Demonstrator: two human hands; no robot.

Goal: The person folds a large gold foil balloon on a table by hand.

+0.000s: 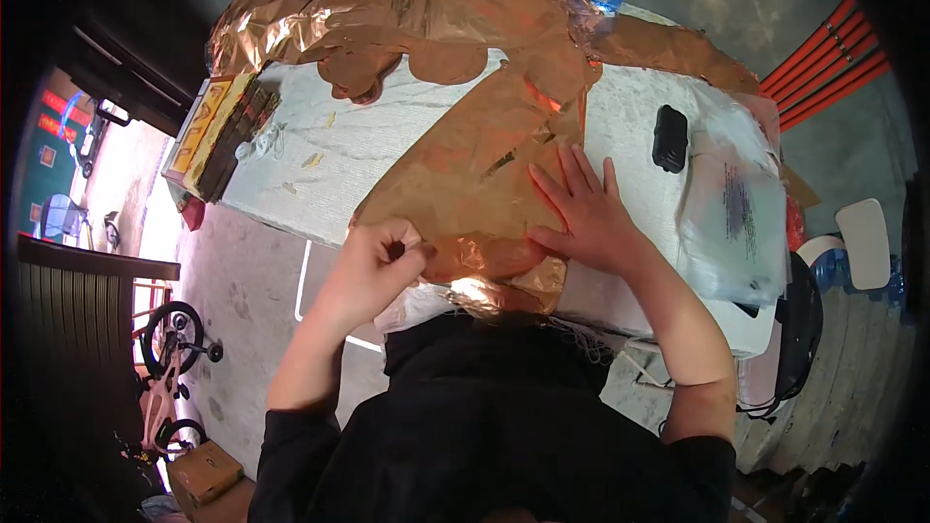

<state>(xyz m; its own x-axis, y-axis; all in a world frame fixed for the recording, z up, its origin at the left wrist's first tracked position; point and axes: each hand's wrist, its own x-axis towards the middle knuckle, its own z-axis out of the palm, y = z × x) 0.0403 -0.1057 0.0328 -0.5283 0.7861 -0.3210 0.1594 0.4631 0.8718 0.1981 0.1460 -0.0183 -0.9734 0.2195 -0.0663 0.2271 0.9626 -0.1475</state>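
At the surface's (407,126) near edge, the left hand (373,266) pinches the copper foil sheet (465,184) while the right hand (586,213) presses flat and open on it.

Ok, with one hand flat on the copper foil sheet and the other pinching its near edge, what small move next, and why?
Probably draw the left hand outward along the edge, keeping the right hand pressed flat. The copper foil sheet looks wrinkled near the pinch, so tension against the anchored side should smooth it.
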